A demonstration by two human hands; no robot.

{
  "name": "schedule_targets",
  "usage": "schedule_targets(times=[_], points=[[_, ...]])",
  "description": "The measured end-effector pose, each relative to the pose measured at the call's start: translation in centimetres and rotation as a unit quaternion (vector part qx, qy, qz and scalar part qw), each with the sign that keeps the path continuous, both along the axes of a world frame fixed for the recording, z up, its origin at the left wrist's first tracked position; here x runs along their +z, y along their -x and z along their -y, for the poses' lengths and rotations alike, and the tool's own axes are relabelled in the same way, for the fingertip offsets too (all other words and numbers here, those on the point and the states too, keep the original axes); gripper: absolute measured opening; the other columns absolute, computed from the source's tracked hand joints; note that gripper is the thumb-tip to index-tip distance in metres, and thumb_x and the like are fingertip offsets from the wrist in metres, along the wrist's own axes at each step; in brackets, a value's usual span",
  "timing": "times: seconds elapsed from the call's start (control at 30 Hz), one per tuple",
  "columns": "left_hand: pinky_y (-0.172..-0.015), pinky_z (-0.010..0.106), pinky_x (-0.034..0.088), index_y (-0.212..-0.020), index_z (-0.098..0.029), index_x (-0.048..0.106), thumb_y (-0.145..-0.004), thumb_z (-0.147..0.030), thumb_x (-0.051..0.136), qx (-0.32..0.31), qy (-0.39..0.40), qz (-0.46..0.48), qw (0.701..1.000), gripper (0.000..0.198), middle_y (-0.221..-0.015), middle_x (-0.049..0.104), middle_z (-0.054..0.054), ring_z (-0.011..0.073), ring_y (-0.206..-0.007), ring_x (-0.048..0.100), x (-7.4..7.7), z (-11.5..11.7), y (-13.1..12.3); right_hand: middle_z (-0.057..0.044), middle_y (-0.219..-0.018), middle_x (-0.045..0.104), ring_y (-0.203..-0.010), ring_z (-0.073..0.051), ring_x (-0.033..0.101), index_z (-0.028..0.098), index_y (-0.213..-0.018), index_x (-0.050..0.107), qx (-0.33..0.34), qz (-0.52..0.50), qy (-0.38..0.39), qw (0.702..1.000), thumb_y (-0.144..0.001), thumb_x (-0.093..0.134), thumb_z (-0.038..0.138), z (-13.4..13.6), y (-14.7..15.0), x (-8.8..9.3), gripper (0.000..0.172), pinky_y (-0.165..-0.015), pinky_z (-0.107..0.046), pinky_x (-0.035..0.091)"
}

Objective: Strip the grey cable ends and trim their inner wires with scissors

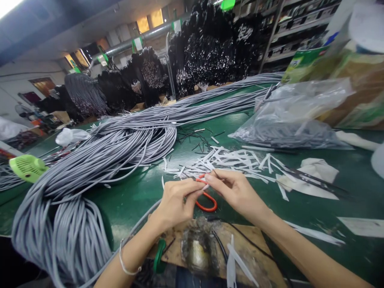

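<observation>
My left hand (177,200) and my right hand (232,188) meet over the green table (135,200), fingertips pinched together. Between them is a small tool with red-orange looped handles (207,202), which the left hand's fingers grip. The right hand's thumb and forefinger pinch a thin dark wire end (213,173) at the tool's tip. A grey cable (141,224) runs under my left forearm. Just beyond the hands lies a heap of white strips (228,160).
A big bundle of grey cables (99,160) covers the left of the table. A clear plastic bag (297,116) sits back right, with cardboard boxes (354,80) behind. A green fan (27,167) lies far left. A stained wooden board (207,248) is below my hands. Black cable bundles (210,44) hang behind.
</observation>
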State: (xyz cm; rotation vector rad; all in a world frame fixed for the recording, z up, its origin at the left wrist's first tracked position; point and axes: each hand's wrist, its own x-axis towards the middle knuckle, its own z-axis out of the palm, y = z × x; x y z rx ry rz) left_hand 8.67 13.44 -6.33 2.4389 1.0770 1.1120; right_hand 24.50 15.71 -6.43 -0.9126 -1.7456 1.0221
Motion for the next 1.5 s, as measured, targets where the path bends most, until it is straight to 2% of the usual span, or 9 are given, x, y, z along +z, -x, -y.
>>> schedule_targets(times=[0.1,0.17,0.33,0.43,0.6,0.8,1.03,1.23,1.5], points=[[-0.05,0.02,0.039,-0.081,-0.01,0.067,-0.082,-0.013,0.046,0.004,-0.045,0.011,0.999,0.021,-0.062,0.064,0.005,0.0104,-0.051,0.05,-0.2,-0.1,0.1,0.008,-0.044,0.025,-0.038,-0.006,0.02,0.021,-0.051,0.033,0.053,-0.027,0.145,0.988,-0.077,0.042,0.044,-0.1,0.5,-0.1,0.036,-0.037,-0.022,0.016],[-0.049,0.019,0.039,-0.084,-0.012,0.067,-0.083,-0.013,0.045,0.025,-0.036,0.021,0.999,0.021,-0.062,0.063,0.003,0.0097,-0.051,0.05,-0.2,0.0,0.0,0.008,-0.043,0.025,-0.038,-0.005,0.019,0.021,-0.051,0.033,0.062,-0.034,0.164,0.984,-0.076,0.042,0.045,0.0,0.5,-0.1,0.036,-0.037,-0.022,0.016],[-0.048,0.02,0.034,-0.094,-0.015,0.065,-0.082,-0.01,0.044,0.094,-0.055,-0.052,0.993,0.025,-0.062,0.058,0.001,0.0098,-0.051,0.049,-0.4,0.3,-0.3,0.006,-0.048,0.024,-0.045,-0.007,0.023,0.02,-0.049,0.027,0.003,0.019,-0.024,1.0,-0.078,0.043,0.041,0.3,0.0,-0.1,0.039,-0.042,-0.023,0.02],[-0.043,0.022,0.026,-0.09,-0.016,0.066,-0.082,-0.011,0.043,0.097,-0.114,-0.095,0.984,0.024,-0.054,0.049,-0.001,0.0094,-0.045,0.042,-0.5,0.4,-0.1,0.005,-0.049,0.024,-0.046,-0.007,0.023,0.019,-0.049,0.027,0.005,0.037,-0.06,0.998,-0.08,0.042,0.041,0.2,-0.2,-0.1,0.041,-0.043,-0.023,0.02],[-0.043,0.021,0.027,-0.083,-0.014,0.065,-0.083,-0.012,0.042,0.063,-0.134,-0.092,0.985,0.024,-0.052,0.044,-0.002,0.008,-0.044,0.037,-0.5,0.2,0.2,0.007,-0.047,0.026,-0.042,-0.005,0.023,0.019,-0.053,0.034,0.036,-0.037,0.086,0.995,-0.077,0.046,0.056,0.0,0.4,-0.4,0.045,-0.038,-0.021,0.018],[-0.043,0.021,0.028,-0.082,-0.015,0.065,-0.083,-0.013,0.041,0.062,-0.172,-0.108,0.977,0.024,-0.051,0.048,-0.001,0.0087,-0.043,0.042,-0.8,0.2,0.1,0.011,-0.04,0.023,-0.034,-0.002,0.013,0.019,-0.053,0.036,0.117,-0.109,0.279,0.947,-0.068,0.054,0.061,0.1,0.7,-0.3,0.048,-0.032,-0.018,0.01],[-0.051,0.021,0.035,-0.082,-0.014,0.062,-0.085,-0.018,0.041,0.13,-0.04,-0.033,0.99,0.022,-0.067,0.063,0.003,0.0099,-0.053,0.051,-0.7,0.3,-0.4,0.006,-0.049,0.034,-0.043,-0.005,0.03,0.018,-0.053,0.039,0.012,-0.074,0.099,0.992,-0.076,0.05,0.053,0.6,0.8,-0.1,0.043,-0.038,-0.019,0.025],[-0.044,0.021,0.025,-0.064,-0.015,0.053,-0.088,-0.03,0.036,0.105,0.164,0.081,0.977,0.033,-0.049,0.038,-0.004,0.0072,-0.043,0.031,-0.1,0.5,-0.4,0.0,-0.059,0.051,-0.05,-0.009,0.041,0.017,-0.07,0.059,-0.116,0.029,-0.114,0.986,-0.082,0.048,0.034,0.4,0.1,0.1,0.024,-0.048,-0.022,0.033],[-0.046,0.021,0.024,-0.089,-0.011,0.063,-0.088,-0.04,0.035,0.109,0.205,0.179,0.956,0.04,-0.052,0.036,-0.004,0.0082,-0.048,0.03,0.0,0.1,-0.4,0.0,-0.053,0.052,-0.048,-0.011,0.045,0.018,-0.064,0.053,-0.067,0.107,-0.109,0.986,-0.089,0.032,0.031,1.0,0.8,-0.2,0.035,-0.049,-0.023,0.035]])
